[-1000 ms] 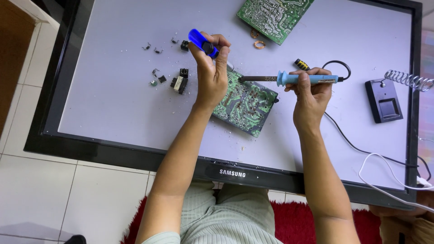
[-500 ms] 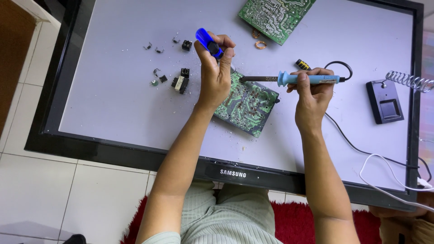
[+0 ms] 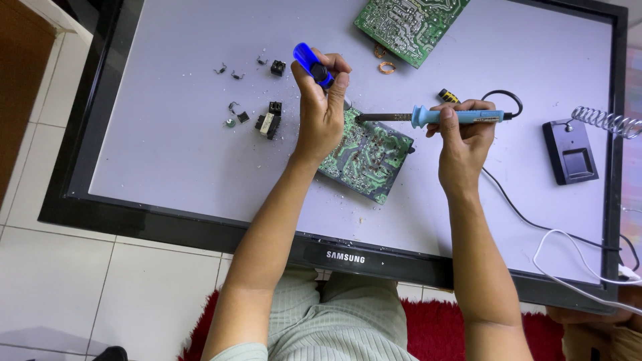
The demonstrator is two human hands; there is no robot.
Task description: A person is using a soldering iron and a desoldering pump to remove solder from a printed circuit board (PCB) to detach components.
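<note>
Head view: my left hand [image 3: 321,120] is clamped around a blue cylindrical desoldering pump [image 3: 313,64], its tip down at the green printed circuit board [image 3: 366,155]; my right hand [image 3: 465,137] is closed on a light-blue-handled soldering iron [image 3: 438,116], its metal tip at the board's upper edge; the board lies mid-way across the flat grey screen panel [image 3: 167,160]; small black loose components [image 3: 267,120] sit toward its left; a second green circuit board [image 3: 411,23] lies at the far edge; a black stand with coiled wire holder [image 3: 572,150] sits near the right edge.

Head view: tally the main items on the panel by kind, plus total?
Green circuit boards: 2, one under the hands, one at the top edge
Soldering iron: 1
Blue-handled tool: 1
Iron stand: 1
Copper rings: 2
Total: 7, small loose parts not counted.
</note>
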